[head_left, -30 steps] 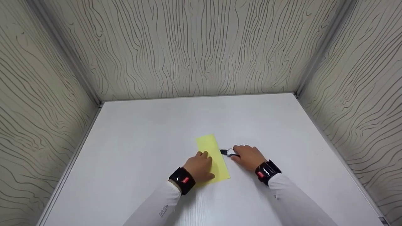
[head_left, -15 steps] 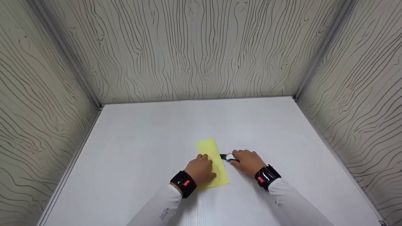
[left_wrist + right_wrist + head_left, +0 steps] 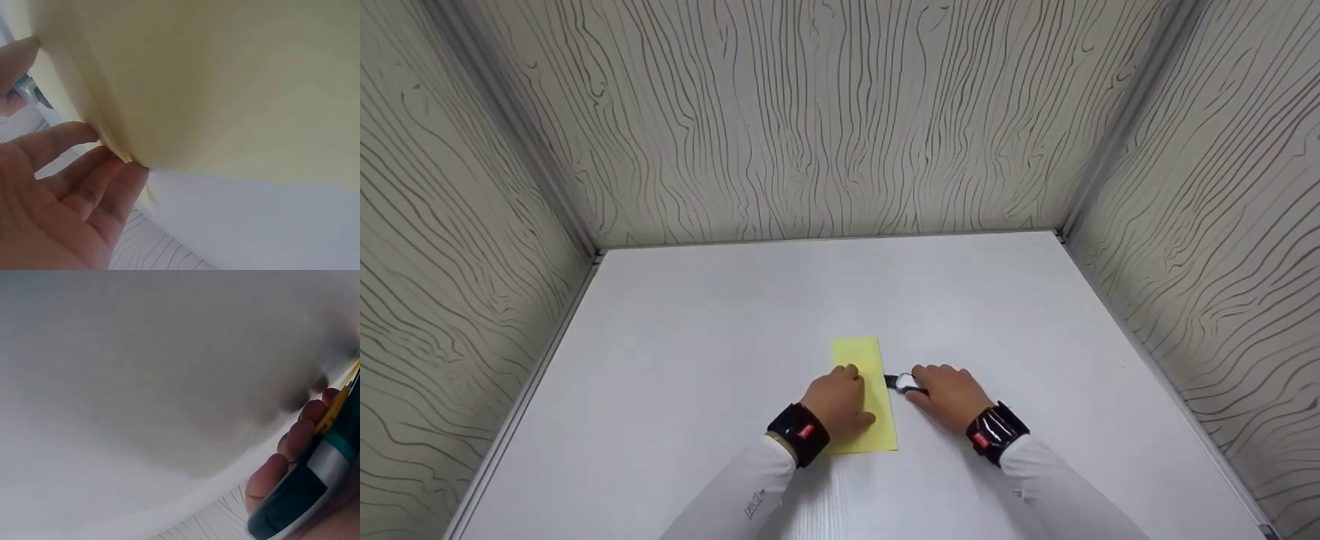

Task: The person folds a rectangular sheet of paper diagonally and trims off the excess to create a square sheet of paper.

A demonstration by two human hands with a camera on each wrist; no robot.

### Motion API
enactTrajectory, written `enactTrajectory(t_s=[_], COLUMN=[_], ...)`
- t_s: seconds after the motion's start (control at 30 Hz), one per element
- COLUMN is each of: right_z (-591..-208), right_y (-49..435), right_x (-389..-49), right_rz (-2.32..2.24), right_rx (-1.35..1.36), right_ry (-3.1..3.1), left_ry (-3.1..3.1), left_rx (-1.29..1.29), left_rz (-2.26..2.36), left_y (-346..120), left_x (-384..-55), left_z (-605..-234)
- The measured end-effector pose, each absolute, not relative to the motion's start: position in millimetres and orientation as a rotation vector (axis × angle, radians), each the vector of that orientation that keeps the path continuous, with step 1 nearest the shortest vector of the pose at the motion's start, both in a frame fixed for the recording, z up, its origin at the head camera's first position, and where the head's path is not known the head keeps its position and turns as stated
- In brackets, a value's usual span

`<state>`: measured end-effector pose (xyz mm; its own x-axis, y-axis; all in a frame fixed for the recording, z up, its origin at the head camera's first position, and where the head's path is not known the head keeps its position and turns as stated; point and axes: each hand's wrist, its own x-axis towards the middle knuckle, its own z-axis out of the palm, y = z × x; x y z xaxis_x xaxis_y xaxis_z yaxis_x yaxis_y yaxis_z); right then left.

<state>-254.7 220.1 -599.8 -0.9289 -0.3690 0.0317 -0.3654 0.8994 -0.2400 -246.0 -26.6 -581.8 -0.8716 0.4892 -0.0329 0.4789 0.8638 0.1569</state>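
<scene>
A long yellow sheet of paper (image 3: 877,409) lies on the white table, with a crease or layered edge showing in the left wrist view. My left hand (image 3: 838,401) rests on it, fingertips touching the paper near that crease and thumb spread apart. To the right, my right hand (image 3: 955,394) grips a small hand tool (image 3: 306,492) with a dark green rounded body, a silver band and a yellow strip. The tool's black end (image 3: 891,381) reaches the sheet's right edge, with a pale rounded opening behind it. Its exact kind I cannot tell.
The white table (image 3: 697,322) extends around both hands. Wood-grain patterned panels (image 3: 825,120) enclose it at the back and both sides. Black bands (image 3: 801,433) wrap both wrists.
The yellow sheet has turned slightly and now lies straighter, its near right corner shifted left. The tool's tip stays at its right edge. Both hands keep nearly the same place.
</scene>
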Motion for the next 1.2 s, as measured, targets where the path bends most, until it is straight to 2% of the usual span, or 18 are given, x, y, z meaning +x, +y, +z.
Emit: enactTrajectory(t_s=[0.53,0.8,1.2], right_z=[-599.0,-598.3,-594.7], right_y=[218.2,219.2,218.1], right_x=[-260.5,-264.1,-268.2], right_rz=[-0.362,-0.349,-0.359], right_rx=[-0.558,-0.575,-0.547], right_ry=[3.041,3.052,3.043], left_ry=[2.926,2.946,2.927], left_rx=[0.796,0.811,0.798], left_rz=[0.203,0.166,0.143], left_y=[-28.4,-27.4,-27.4], left_x=[-254.7,-245.8,-249.0], left_z=[-589.8,-573.3,-576.3])
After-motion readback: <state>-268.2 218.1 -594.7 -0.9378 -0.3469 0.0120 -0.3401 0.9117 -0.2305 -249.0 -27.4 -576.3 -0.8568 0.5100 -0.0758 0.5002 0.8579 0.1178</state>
